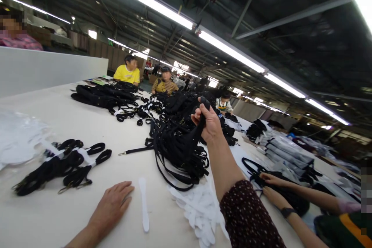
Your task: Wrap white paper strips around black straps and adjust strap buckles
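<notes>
My right hand (pixel 207 121) is raised over the table, its fingers closed around a black strap (pixel 199 128). The strap runs down toward a heap of black webbing straps (pixel 177 155). Palm down on the white table, my left hand (pixel 112 203) holds nothing, its fingers stretched out. Just to the right of its fingertips lies one white strip (pixel 143 205) with widened ends. More such white strips (pixel 200 209) are piled below the heap. A single black strap with a metal clip (pixel 136 150) sticks out of the heap toward the left.
Coiled black straps with white bands (pixel 66 162) and a pile of white pieces under clear plastic (pixel 20 139) lie to the left. At right, a co-worker's hands (pixel 274 192) handle a black item. Plastic-wrapped stacks (pixel 287 151) stand behind; people sit across the table.
</notes>
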The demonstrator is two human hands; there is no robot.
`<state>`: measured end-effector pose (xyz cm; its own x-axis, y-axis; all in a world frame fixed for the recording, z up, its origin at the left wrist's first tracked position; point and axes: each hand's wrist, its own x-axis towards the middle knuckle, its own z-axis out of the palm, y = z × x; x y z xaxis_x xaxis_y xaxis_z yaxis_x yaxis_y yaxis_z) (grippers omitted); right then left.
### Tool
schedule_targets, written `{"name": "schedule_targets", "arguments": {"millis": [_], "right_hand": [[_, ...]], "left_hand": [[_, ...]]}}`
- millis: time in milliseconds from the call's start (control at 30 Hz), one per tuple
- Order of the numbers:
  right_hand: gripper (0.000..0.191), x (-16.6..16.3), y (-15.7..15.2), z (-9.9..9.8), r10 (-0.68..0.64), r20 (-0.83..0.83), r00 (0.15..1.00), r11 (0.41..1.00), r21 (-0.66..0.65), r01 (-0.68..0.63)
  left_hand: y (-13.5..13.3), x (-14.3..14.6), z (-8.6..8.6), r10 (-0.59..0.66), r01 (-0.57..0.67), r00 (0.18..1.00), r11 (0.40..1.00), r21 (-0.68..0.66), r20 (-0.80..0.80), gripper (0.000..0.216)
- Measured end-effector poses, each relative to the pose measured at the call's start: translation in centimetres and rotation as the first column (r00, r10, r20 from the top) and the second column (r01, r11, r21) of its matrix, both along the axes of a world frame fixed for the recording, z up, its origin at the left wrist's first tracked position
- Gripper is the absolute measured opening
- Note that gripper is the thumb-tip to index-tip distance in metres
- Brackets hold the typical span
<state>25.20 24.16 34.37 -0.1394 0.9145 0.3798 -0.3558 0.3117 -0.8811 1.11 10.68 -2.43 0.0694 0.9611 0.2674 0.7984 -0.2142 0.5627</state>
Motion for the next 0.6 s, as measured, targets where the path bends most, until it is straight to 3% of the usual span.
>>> {"name": "schedule_targets", "arguments": {"millis": [167, 267, 333, 433, 467, 533, 600], "right_hand": [[0.044, -1.3, -4.6, -1.0, 0.053, -0.003, 0.999, 0.997, -0.055, -0.053], [0.048, -3.1, -8.7, -3.7, 0.110, -0.035, 0.993, 0.985, -0.127, -0.113], [0.050, -5.0, -12.1, -7.4, 0.168, -0.060, 0.984, 0.964, -0.198, -0.177], [0.056, -8.7, -17.6, -14.9, 0.214, -0.115, 0.970, 0.906, -0.348, -0.241], [0.058, -9.9, -19.4, -17.5, 0.241, -0.128, 0.962, 0.870, -0.411, -0.272], [0.055, -11.8, -22.4, -22.0, 0.299, -0.110, 0.948, 0.791, -0.527, -0.311], [0.051, -12.5, -24.3, -25.1, 0.456, 0.014, 0.890, 0.717, -0.598, -0.358]], "left_hand": [[0.3, -0.3, 0.2, 0.015, -0.025, 0.979, 0.999, 0.046, 0.205, 0.038], [-0.2, -0.6, 2.2, 0.065, -0.049, 0.877, 0.998, -0.047, 0.477, 0.046], [-1.3, -1.1, 4.2, 0.126, 0.009, 0.703, 0.983, -0.185, 0.700, 0.058], [-4.3, -2.3, 7.4, 0.231, 0.274, 0.305, 0.908, -0.317, 0.924, 0.075], [-5.6, -2.8, 8.3, 0.269, 0.345, 0.211, 0.879, -0.330, 0.940, 0.079], [-8.1, -4.0, 9.2, 0.355, 0.423, 0.134, 0.824, -0.377, 0.925, 0.080], [-10.4, -5.4, 9.2, 0.424, 0.443, 0.131, 0.783, -0.436, 0.896, 0.075]]}}
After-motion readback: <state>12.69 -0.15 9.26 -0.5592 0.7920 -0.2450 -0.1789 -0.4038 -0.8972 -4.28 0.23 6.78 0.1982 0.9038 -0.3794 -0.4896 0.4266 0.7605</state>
